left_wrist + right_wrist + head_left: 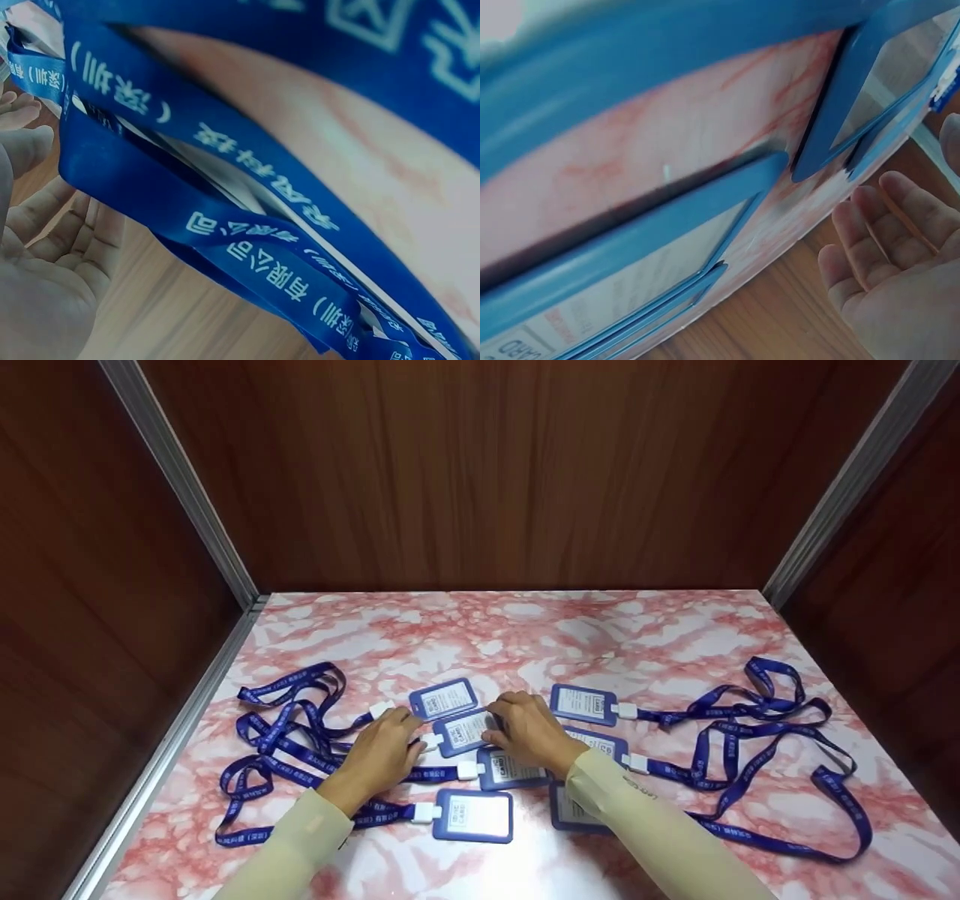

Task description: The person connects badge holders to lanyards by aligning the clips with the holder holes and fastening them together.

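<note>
Blue-framed badge holders with white cards lie in two groups on the table. My right hand (532, 731) is over the middle, its thumb and fingertips at the right end of one tilted badge holder (459, 733). Beside that holder's white clip is my left hand (382, 750), with its fingers loosely bent. Another badge holder (444, 699) lies just above, and a third (504, 771) below, partly overlapped. Blue printed lanyards (247, 172) fill the left wrist view, near loosely curved fingers. Blue holder frames (630, 240) show close up in the right wrist view, beside spread fingers.
Left lanyards (300, 746) lie in tangled loops, as do right lanyards (750, 727). Badge holders at lower left (474, 816) and upper right (583, 705) flank the hands; my right forearm partly covers others. Brown panels (510, 480) enclose the red-and-white table (540, 637).
</note>
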A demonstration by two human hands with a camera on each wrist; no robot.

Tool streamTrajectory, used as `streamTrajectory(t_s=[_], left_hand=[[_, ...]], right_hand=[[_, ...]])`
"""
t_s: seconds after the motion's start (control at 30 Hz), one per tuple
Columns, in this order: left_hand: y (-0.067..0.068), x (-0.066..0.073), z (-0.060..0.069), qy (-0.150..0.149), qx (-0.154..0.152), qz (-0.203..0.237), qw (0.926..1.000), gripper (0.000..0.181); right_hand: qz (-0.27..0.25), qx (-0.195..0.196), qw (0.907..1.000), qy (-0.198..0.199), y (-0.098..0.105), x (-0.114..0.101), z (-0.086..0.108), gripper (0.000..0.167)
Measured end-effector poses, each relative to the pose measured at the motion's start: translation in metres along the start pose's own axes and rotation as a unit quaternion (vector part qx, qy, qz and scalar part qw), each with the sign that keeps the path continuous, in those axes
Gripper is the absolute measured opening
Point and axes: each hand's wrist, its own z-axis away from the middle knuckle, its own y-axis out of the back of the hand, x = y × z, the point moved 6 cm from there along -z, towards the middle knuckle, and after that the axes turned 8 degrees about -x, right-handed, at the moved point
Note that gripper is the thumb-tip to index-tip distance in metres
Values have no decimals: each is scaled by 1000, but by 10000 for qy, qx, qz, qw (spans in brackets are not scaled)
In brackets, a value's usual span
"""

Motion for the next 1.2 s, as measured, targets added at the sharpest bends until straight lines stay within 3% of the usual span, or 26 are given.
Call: streamTrajectory(t_s=[0.27,0.57,0.83,1.2], left_hand=[[2,0,2,18,56,-93,9999,24],[9,-4,6,57,215,-318,9992,30],[19,-8,10,79,445,-491,9978,34],[24,-20,11,355,409,-561,9970,42]], right_hand=[[320,239,9992,57,1,-3,9,53],[125,271,9994,-151,6,-2,18,57],[104,458,9989,42,9,-2,25,55],[-79,357,9993,38,11,-2,34,59]])
